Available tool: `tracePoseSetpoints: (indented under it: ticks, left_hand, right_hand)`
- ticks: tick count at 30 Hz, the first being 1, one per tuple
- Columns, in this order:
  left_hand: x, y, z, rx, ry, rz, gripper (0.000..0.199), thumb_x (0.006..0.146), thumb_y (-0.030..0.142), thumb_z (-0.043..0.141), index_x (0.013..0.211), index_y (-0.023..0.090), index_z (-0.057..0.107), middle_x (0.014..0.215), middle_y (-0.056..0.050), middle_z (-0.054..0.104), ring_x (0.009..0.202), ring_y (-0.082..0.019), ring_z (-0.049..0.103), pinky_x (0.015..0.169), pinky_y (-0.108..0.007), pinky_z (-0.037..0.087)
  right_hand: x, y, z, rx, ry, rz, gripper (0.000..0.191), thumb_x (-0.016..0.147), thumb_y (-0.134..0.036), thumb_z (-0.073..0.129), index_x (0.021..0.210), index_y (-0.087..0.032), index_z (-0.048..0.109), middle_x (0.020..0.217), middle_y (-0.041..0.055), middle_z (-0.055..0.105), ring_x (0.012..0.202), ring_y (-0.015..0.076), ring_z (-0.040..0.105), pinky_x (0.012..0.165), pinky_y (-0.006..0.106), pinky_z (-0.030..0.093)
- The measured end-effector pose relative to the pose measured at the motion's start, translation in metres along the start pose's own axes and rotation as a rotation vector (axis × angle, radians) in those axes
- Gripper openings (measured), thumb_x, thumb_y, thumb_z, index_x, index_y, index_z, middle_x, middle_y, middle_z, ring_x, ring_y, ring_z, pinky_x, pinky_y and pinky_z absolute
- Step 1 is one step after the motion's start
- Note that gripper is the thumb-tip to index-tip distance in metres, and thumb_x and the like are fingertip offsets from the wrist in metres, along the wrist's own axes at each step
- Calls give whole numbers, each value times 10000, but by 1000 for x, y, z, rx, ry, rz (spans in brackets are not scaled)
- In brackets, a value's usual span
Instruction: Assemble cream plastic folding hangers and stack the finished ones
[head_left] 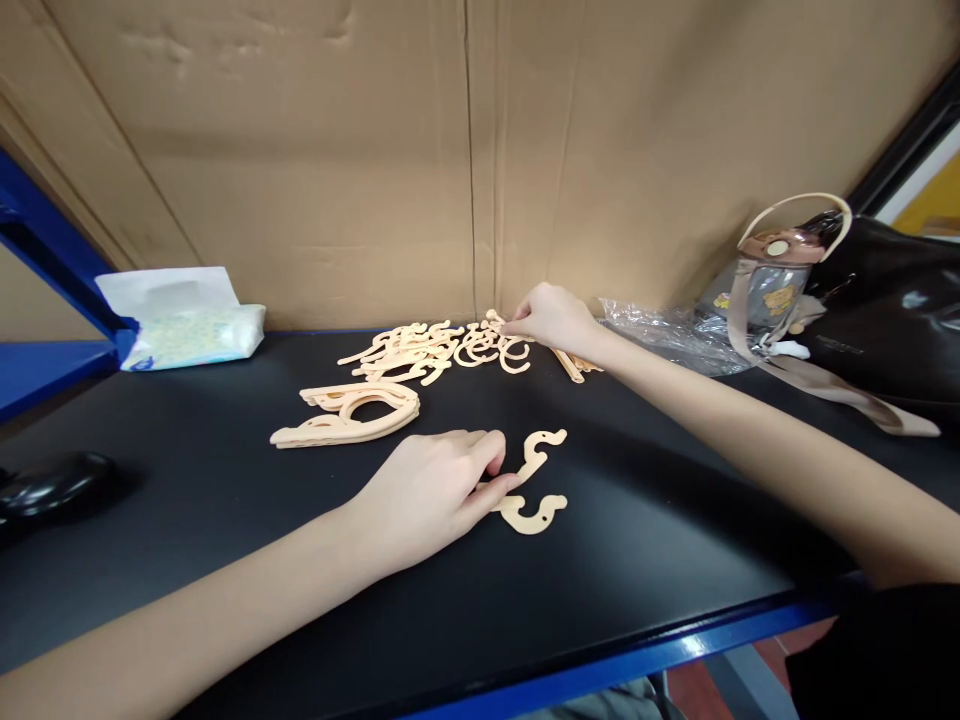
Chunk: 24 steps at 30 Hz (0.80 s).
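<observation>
My left hand (431, 490) is closed at the middle of the black table, its thumb and fingers pinching cream hook-ended pieces (531, 516) that stick out to the right. Farther back, my right hand (553, 318) reaches to the right edge of a pile of small curved pieces (474, 345), fingertips pressed together at them; what they grip is too small to make out. Longer cream pieces (409, 350) form the left part of the pile. Just in front lies a stack of larger cream pieces (349, 415) with a round opening. Narrow folded pieces (568, 365) lie below my right wrist.
A tissue pack (196, 335) sits at the back left, a black mouse (56, 485) at the left. Clear plastic wrap (675, 335), a strapped bottle (776, 285) and a black bag (892, 310) occupy the back right. Cardboard (315, 170) stands behind the table (637, 560).
</observation>
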<state>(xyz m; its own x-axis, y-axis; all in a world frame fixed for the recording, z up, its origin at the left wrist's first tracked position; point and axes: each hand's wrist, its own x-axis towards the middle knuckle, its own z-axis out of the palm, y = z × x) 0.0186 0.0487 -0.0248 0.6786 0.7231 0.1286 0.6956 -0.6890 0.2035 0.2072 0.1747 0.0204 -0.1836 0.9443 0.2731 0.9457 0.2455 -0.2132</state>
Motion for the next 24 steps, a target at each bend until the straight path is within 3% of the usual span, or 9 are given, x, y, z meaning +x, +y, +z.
tracePoseSetpoints:
  ticks: [6, 13, 15, 17, 21, 24]
  left_hand:
    - [1, 0, 0, -3, 39, 5, 164, 941, 296, 466, 801, 210, 466, 723, 30, 593, 606, -143, 539, 533, -245, 302]
    - [1, 0, 1, -13, 7, -19, 156, 927, 282, 463, 786, 216, 453, 676, 44, 570, 561, -139, 524, 506, -245, 299]
    - [1, -1, 3, -26, 36, -40, 124, 929, 304, 465, 838, 220, 461, 692, 46, 560, 567, -139, 528, 512, -248, 320]
    - [1, -3, 5, -44, 149, -76, 115, 927, 332, 479, 951, 221, 462, 799, 25, 576, 649, -152, 560, 556, -259, 376]
    - [3, -8, 5, -69, 393, -71, 338, 925, 401, 500, 1173, 190, 410, 1139, -78, 547, 999, -221, 559, 769, -330, 458]
    - [5, -10, 3, -110, 349, -2, 351, 931, 411, 510, 1194, 189, 439, 1177, -76, 554, 1073, -226, 521, 859, -352, 436]
  right_hand:
    - [-44, 21, -19, 169, -41, -18, 238, 746, -398, 661, 692, -181, 743, 493, -8, 572, 474, 114, 471, 513, 275, 319]
    - [-41, 29, -16, 179, 34, -95, 211, 768, -377, 670, 745, -183, 748, 600, 1, 644, 549, 115, 518, 552, 262, 338]
    - [-44, 25, -20, 243, -26, -178, 221, 774, -386, 676, 760, -178, 749, 605, -6, 647, 537, 104, 516, 540, 254, 335]
    - [-57, 17, -24, 313, -153, -283, 216, 770, -384, 691, 762, -176, 746, 598, -16, 643, 526, 96, 519, 527, 243, 333]
    - [-97, -4, -27, 293, -352, -416, 186, 788, -349, 694, 721, -178, 725, 592, -29, 634, 517, 80, 509, 536, 233, 326]
    - [-112, -12, -25, 240, -417, -481, 182, 810, -338, 682, 736, -178, 722, 595, -31, 632, 525, 78, 505, 547, 235, 319]
